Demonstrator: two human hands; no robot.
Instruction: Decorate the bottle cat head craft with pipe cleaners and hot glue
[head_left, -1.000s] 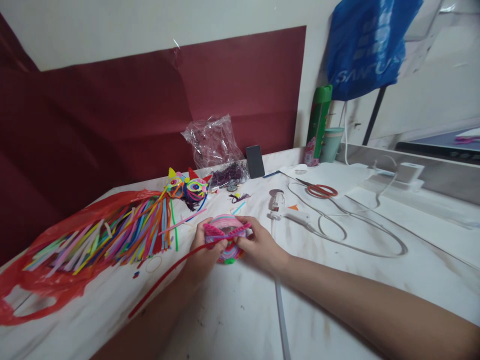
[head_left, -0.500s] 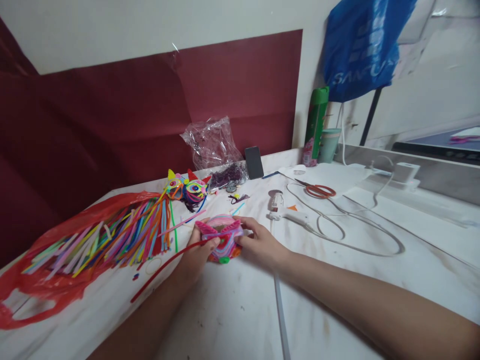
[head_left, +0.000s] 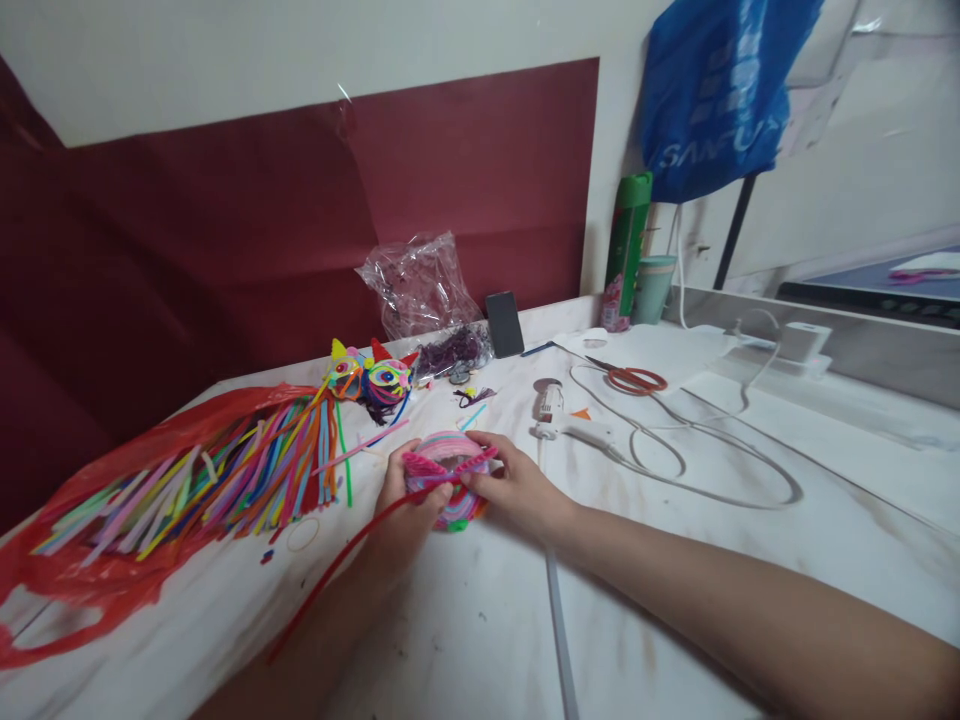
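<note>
Between my hands is a round pink striped cat head wound from pipe cleaners, with magenta ears and green and orange bits low down. My left hand is closed on its left side, thumb in front. A long red pipe cleaner runs from beneath that thumb, across the head's front, down over the left forearm. My right hand is closed on the right side, thumb and fingers near the ear. The front is partly hidden by the thumbs.
Many pipe cleaners lie left on a red plastic bag, beside two colourful cat heads. A white glue gun with looping cord and orange-handled scissors lie right. Behind stand a phone and clear bag.
The cat head has tilted so more of its hollow top shows. The red pipe cleaner now crosses its front towards my right thumb. The camera view has shifted slightly.
</note>
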